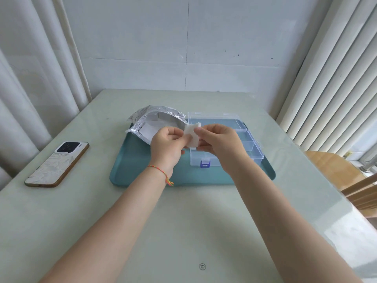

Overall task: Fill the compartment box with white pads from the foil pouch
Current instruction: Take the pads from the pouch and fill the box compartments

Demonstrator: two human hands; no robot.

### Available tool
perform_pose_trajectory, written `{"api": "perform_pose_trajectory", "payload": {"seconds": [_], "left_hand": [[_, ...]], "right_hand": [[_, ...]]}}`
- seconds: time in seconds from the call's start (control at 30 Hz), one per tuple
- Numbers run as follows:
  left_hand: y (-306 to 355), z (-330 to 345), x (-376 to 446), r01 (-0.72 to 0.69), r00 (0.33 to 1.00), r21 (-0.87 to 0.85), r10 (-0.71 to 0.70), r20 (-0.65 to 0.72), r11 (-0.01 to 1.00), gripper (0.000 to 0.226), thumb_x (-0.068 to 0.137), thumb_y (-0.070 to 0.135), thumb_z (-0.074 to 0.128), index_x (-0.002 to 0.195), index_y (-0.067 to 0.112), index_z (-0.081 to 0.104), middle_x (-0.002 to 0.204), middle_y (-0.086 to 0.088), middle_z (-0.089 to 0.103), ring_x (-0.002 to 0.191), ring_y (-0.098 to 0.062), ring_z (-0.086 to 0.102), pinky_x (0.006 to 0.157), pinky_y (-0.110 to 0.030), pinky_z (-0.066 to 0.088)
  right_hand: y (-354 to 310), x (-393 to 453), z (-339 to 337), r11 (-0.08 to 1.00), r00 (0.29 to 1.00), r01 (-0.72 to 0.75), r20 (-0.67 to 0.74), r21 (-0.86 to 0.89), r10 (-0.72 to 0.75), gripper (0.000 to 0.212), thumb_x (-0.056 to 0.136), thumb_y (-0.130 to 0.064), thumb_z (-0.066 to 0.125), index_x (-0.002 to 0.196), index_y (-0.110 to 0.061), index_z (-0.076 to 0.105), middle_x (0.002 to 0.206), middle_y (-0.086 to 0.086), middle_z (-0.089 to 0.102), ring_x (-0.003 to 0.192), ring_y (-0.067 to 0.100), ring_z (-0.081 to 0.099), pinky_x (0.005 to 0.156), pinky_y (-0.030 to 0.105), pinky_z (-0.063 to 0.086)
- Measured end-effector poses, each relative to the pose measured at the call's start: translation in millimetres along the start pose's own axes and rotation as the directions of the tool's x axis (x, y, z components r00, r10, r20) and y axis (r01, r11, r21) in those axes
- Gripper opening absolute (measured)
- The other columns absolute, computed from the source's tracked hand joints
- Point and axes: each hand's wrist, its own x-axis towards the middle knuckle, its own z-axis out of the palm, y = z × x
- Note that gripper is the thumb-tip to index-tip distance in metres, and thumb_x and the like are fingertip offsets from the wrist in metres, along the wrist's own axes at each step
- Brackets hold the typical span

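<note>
While foil pouch (155, 123) gapes on tray (130, 170), left hand (167, 146), right hand (216, 141) pinch white pad (191, 132).

On the table (183, 221) we see a tray (142, 172) lying in the middle, with a phone (58, 164) well apart to its left. On the tray, the foil pouch (151, 119) lies at the back left and the compartment box (244, 139) just beside it on the right, lid raised behind. Above the gap between them, our left hand (167, 144) and right hand (216, 141) meet on a white pad (191, 132), near the box's left edge.
</note>
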Motion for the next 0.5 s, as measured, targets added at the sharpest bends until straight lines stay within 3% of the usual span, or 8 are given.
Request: {"api": "perform_pose_trajectory", "payload": {"seconds": [0.17, 0.27, 0.37, 0.43, 0.5], "left_hand": [[17, 42, 10, -0.072, 0.995, 0.022, 0.070, 0.073, 0.997, 0.021, 0.083, 0.006, 0.072, 0.087, 0.017, 0.055, 0.077, -0.006, 0.068, 0.060, -0.014, 0.065, 0.052, -0.022, 0.050], [17, 64, 22, -0.112, 0.983, 0.159, 0.086, 0.164, 0.981, 0.017, 0.086, 0.007, 0.061, 0.090, 0.022, 0.053, 0.083, -0.007, 0.069, 0.064, -0.018, 0.068, 0.061, -0.031, 0.057], [17, 80, 35, -0.280, 0.949, 0.482, 0.162, 0.272, 0.830, 0.021, 0.088, 0.010, 0.048, 0.101, 0.023, 0.058, 0.090, 0.003, 0.065, 0.084, -0.020, 0.062, 0.074, -0.029, 0.048], [18, 88, 40, -0.337, 0.925, 0.605, 0.136, 0.354, 0.721, 0.028, 0.090, 0.008, 0.045, 0.113, 0.018, 0.057, 0.093, 0.002, 0.062, 0.092, -0.022, 0.057, 0.074, -0.026, 0.038], [17, 93, 46, -0.356, 0.913, 0.687, 0.079, 0.400, 0.634, 0.031, 0.090, 0.008, 0.044, 0.118, 0.015, 0.056, 0.105, -0.004, 0.063, 0.099, -0.025, 0.057, 0.077, -0.026, 0.039]], "right_hand": [[-26, 21, -39, 0.983, 0.994, 0.039, -0.098, -0.178, -0.058, 0.009, 0.085, -0.001, 0.069, 0.092, 0.001, 0.065, 0.080, 0.012, 0.069, 0.071, 0.024, 0.069, 0.070, 0.033, 0.061], [-31, 40, -67, 0.971, 0.976, 0.010, -0.207, -0.239, -0.061, 0.011, 0.084, -0.001, 0.069, 0.092, -0.005, 0.062, 0.080, 0.013, 0.068, 0.071, 0.028, 0.068, 0.073, 0.038, 0.061], [-28, 59, -92, 0.961, 0.971, -0.073, -0.238, -0.265, 0.008, 0.026, 0.085, -0.001, 0.071, 0.102, -0.006, 0.053, 0.075, 0.014, 0.063, 0.060, 0.024, 0.062, 0.068, 0.035, 0.059], [-23, 69, -96, 0.896, 0.980, -0.128, -0.190, -0.425, 0.050, 0.020, 0.085, -0.002, 0.071, 0.094, -0.009, 0.054, 0.070, 0.009, 0.061, 0.057, 0.018, 0.060, 0.057, 0.027, 0.053], [-19, 78, -94, 0.790, 0.985, -0.150, -0.154, -0.594, 0.071, 0.017, 0.084, -0.005, 0.070, 0.080, -0.015, 0.057, 0.067, 0.005, 0.062, 0.058, 0.016, 0.059, 0.051, 0.022, 0.046]]}}
